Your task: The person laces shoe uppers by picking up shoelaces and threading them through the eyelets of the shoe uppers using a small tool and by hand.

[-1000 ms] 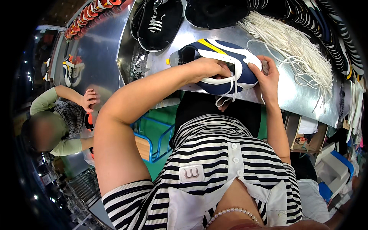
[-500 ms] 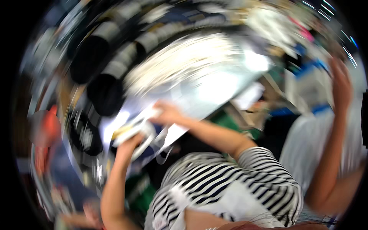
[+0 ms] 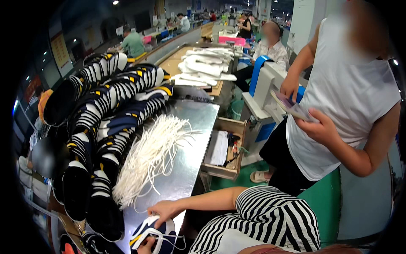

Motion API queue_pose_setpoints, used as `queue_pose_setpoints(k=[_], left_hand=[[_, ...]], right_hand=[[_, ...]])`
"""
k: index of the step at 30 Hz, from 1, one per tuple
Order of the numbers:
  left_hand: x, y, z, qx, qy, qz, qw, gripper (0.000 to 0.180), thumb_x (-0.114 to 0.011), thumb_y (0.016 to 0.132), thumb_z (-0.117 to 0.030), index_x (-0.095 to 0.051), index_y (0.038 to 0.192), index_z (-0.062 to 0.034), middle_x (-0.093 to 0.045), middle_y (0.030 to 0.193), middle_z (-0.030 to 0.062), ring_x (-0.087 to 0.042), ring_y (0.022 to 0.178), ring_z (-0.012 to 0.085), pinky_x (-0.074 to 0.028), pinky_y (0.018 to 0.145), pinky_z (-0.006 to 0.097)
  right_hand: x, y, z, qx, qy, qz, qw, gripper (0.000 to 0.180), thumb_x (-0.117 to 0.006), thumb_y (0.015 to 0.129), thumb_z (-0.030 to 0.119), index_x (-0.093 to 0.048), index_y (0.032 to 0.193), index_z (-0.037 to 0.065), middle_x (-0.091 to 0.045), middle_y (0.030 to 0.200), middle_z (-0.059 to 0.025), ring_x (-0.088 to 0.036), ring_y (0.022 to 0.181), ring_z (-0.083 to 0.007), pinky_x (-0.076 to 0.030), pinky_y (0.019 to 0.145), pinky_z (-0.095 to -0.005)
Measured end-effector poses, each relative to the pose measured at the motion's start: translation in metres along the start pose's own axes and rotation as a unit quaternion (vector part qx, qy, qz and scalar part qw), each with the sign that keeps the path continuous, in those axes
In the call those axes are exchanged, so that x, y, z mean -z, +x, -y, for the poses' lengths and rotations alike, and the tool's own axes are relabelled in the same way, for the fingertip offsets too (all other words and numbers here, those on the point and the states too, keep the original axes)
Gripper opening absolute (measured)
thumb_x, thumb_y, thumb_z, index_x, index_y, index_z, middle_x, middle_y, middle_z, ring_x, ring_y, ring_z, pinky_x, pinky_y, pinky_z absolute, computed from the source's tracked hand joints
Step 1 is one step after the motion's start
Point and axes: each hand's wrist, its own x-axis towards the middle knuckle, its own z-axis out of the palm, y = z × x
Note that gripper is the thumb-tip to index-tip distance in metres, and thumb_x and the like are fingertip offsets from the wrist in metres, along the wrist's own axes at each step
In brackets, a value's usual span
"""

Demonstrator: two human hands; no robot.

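A navy shoe [image 3: 153, 234] with white and yellow stripes lies at the near end of the metal table [image 3: 192, 139], at the bottom left of the view. A white lace [image 3: 172, 241] loops across it. My right hand [image 3: 166, 209] reaches in from my striped top and presses on the shoe's upper edge. My left hand [image 3: 146, 245] is only partly in view at the bottom edge and grips the shoe from below.
A heap of white laces [image 3: 150, 158] lies on the table beside rows of navy striped shoes [image 3: 105, 110]. An open wooden drawer [image 3: 224, 148] juts out on the right. A person in a white sleeveless top [image 3: 338, 97] stands close, holding a flat object [image 3: 292, 106].
The view has swung from looking down at the shoe toward the room on the right. Both hands have stayed on the shoe, which now sits at the bottom left.
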Motion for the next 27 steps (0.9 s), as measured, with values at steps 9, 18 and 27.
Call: queue_pose_setpoints(k=[9,18,27], left_hand=[[0.018,0.025,0.058,-0.011,-0.167,0.011,0.986,0.026,-0.072,0.085,-0.010,-0.066,0.109,-0.0020,-0.067,0.097,0.0051,-0.062,0.082,0.0140,-0.051,0.072,0.025],[0.019,0.029,0.031,-0.051,-0.103,-0.020,0.993,0.027,-0.064,0.077,0.002,-0.062,0.103,-0.0033,-0.061,0.085,0.0013,-0.058,0.074,0.0121,-0.048,0.069,0.026],[0.026,-0.013,0.000,-0.206,0.345,-0.194,0.895,0.017,-0.058,0.087,-0.012,-0.064,0.096,0.0013,-0.065,0.094,0.0237,-0.063,0.089,0.0393,-0.048,0.076,0.048]], right_hand=[[-0.010,-0.009,0.016,-0.008,0.062,-0.017,0.998,0.060,-0.080,0.064,0.045,-0.062,0.104,0.005,-0.065,0.091,-0.0132,-0.061,0.088,-0.0245,-0.047,0.076,-0.0358],[-0.015,-0.007,0.009,-0.018,0.193,-0.078,0.978,0.061,-0.081,0.072,0.036,-0.054,0.117,0.006,-0.062,0.105,-0.0105,-0.057,0.098,-0.0193,-0.046,0.086,-0.0313],[-0.012,-0.005,0.042,-0.076,0.215,-0.041,0.973,0.058,-0.079,0.078,0.017,-0.047,0.126,0.008,-0.060,0.111,-0.0102,-0.060,0.100,-0.0181,-0.052,0.083,-0.0333]])
